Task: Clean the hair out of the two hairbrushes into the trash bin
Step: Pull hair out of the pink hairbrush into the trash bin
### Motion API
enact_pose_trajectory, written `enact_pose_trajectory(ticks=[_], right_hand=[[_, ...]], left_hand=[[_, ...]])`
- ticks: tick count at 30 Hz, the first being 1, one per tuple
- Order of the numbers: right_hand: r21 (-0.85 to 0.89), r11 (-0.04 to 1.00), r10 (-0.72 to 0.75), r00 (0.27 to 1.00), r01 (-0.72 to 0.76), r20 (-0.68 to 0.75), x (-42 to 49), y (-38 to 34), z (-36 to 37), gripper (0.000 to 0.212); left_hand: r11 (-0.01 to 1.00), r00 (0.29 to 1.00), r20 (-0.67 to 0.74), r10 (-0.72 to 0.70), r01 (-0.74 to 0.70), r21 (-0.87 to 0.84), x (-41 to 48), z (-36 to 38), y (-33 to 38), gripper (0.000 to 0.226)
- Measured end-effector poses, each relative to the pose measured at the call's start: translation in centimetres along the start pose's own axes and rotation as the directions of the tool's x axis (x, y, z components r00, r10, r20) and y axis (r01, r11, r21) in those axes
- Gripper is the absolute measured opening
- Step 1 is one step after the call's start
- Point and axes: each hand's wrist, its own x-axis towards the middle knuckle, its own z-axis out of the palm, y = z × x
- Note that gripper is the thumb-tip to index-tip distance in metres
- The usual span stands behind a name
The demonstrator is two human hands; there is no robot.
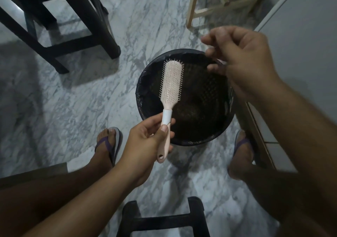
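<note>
- The left hand (145,143) grips the handle of a pale pink plastic paddle hairbrush (168,98) with a white band at its neck, thumb pressed on the handle.
- The brush head, bristles facing up, hangs over the left part of a round black trash bin (145,98) lined with a dark bag.
- The right hand (242,60) hovers above the bin's far right rim, fingers loosely curled and blurred; whether it pinches any hair cannot be told.
- The bin stands on a grey-veined marble floor (73,100) between two feet in purple flip-flops (109,143).
</note>
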Motion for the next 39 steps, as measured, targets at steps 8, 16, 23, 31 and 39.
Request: enact_pose_trajectory(ticks=[8, 16, 23, 31, 39], right_hand=[[-0.754, 0.277, -0.336, 0.795, 0.596, 0.505, -0.8, 4.6, 0.9, 0.037], [-0.809, 0.220, -0.565, 0.747, 0.545, 0.349, -2.1, 5.1, 2.2, 0.023], [-0.781, 0.332, -0.482, 0.807, 0.529, 0.342, -1.2, 3.7, 1.2, 0.007], [-0.757, 0.384, -0.457, 0.821, 0.528, 0.341, -1.2, 1.8, 0.6, 0.007], [-0.756, 0.476, -0.470, 0.857, 0.449, 0.213, -1.2, 0.8, -0.4, 0.010]], left_hand=[[0.998, 0.999, 0.004, 0.053, -0.053, 0.036, 0.0, 0.1, 0.1, 0.032], [0.989, 0.992, -0.025, 0.122, -0.119, 0.083, 0.2, -0.4, 0.5, 0.034], [0.996, 0.998, 0.043, 0.052, -0.055, 0.073, 0.0, 0.0, 0.1, 0.032], [0.995, 0.998, 0.033, 0.061, -0.064, 0.074, 0.5, 0.2, 0.0, 0.031], [0.996, 0.998, 0.036, 0.046, -0.049, 0.073, 0.4, 0.4, -0.5, 0.032]])
